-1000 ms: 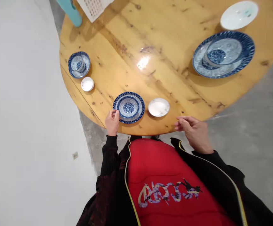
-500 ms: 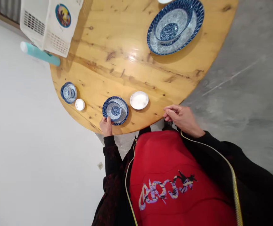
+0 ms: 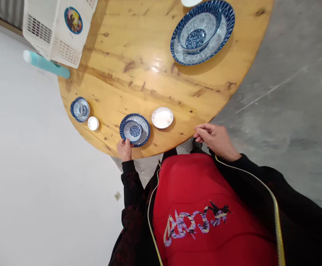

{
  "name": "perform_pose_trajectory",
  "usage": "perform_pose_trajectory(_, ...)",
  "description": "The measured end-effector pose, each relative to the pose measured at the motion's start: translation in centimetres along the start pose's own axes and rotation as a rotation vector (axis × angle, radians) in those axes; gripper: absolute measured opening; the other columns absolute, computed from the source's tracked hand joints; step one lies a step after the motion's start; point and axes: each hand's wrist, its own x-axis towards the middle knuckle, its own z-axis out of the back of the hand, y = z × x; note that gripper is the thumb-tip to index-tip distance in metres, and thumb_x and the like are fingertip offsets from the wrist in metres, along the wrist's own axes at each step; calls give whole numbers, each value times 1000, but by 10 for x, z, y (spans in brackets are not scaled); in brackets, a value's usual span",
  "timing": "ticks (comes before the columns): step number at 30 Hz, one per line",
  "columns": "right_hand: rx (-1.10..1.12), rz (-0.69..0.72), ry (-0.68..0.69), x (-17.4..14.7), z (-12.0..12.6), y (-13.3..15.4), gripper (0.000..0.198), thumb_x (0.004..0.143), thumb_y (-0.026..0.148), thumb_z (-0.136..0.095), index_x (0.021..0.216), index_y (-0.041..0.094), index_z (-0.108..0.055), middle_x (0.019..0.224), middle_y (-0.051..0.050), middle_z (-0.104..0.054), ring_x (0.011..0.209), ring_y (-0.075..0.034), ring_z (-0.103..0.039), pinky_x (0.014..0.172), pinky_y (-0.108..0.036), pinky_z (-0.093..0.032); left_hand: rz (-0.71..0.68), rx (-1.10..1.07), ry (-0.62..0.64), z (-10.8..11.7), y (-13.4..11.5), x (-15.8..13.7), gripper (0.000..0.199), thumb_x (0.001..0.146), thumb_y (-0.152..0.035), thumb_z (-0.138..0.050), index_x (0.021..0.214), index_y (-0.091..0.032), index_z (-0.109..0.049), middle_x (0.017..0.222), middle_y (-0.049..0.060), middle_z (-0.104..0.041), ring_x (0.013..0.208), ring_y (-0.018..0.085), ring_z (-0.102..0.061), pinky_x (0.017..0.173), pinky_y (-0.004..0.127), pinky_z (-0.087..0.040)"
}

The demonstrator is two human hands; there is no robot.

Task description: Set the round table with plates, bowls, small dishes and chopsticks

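Observation:
My left hand pinches the near rim of a small blue-patterned bowl, which sits in a larger blue-rimmed plate near the table's front edge. Just right of that plate lies a white saucer. Off the table's edge, my right hand hovers with its fingers pressed together in a loose curl; between them I cannot make out anything.
On the round wooden table, another blue bowl stack and a small white cup stand at left. A big blue plate holds a large bowl. At the far left are a white plastic basket and a turquoise cylinder.
The view has shifted slightly, so the table and dishes appear a little further left. My left hand stays on the small bowl's rim, and my right hand keeps its pose.

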Motion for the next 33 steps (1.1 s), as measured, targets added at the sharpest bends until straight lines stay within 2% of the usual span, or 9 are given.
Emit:
perform_pose_trajectory(4, -25, 1, 22, 1, -3, -2, 11, 82, 28, -60, 80, 20, -68, 68, -2, -71, 54, -14, -64, 53, -22, -51, -4, 51, -4, 4, -2, -5, 20, 81, -40, -55, 78, -21, -60, 60, 0, -64, 64, 22, -71, 66, 30, -54)
perform_pose_trajectory(7, -46, 34, 39, 0, -6, -1, 18, 80, 36, -58, 78, 21, -67, 66, -2, -70, 54, -15, -64, 53, -23, -49, -14, 56, -53, 13, -7, -14, 31, 83, -50, -56, 87, -20, -64, 64, 2, -68, 66, 23, -72, 68, 32, -53)
perform_pose_trajectory(11, -56, 74, 76, 0, -10, 3, 29, 77, 46, -56, 82, 20, -68, 67, -2, -70, 53, -17, -64, 52, -26, -48, -53, -60, -149, 25, -10, -30, 35, 84, -54, -53, 91, -21, -64, 76, 4, -73, 64, 21, -71, 71, 33, -55)
perform_pose_trajectory(15, -63, 104, 107, 1, -15, 9, 33, 74, 51, -54, 79, 20, -65, 65, -2, -69, 52, -18, -63, 52, -27, -47, -69, -139, -188, 29, -4, -52, 38, 84, -56, -53, 93, -22, -66, 79, 4, -74, 67, 21, -71, 73, 34, -57)
perform_pose_trajectory(22, -58, 130, 160, -7, -17, 27, 35, 70, 55, -55, 75, 21, -60, 62, -1, -65, 49, -16, -58, 52, -28, -44, -122, -293, -195, 3, 7, -91, 41, 87, -57, -54, 101, -22, -69, 76, 1, -72, 64, 19, -69, 70, 31, -58)
perform_pose_trajectory(26, -57, 112, 164, -12, -14, 33, 41, 66, 61, -58, 76, 21, -59, 61, -1, -64, 49, -17, -57, 51, -29, -43, -170, -340, -132, -12, 2, -104, 46, 87, -61, -53, 98, -20, -70, 73, 2, -70, 61, 19, -68, 65, 31, -56)
perform_pose_trajectory(30, -59, 112, 159, -17, -9, 34, 45, 64, 64, -60, 76, 20, -63, 60, -2, -64, 49, -18, -58, 51, -29, -43, -209, -351, -88, -17, -7, -110, 49, 86, -64, -51, 96, -20, -69, 74, 3, -71, 62, 19, -68, 64, 31, -56)
perform_pose_trajectory(33, -23, 127, 149, -21, -1, 35, 42, 64, 63, -61, 69, 22, -60, 60, -2, -63, 49, -17, -56, 51, -29, -43, -249, -355, -66, -19, -16, -116, 47, 87, -62, -51, 96, -20, -70, 73, 3, -70, 61, 18, -67, 66, 31, -56)
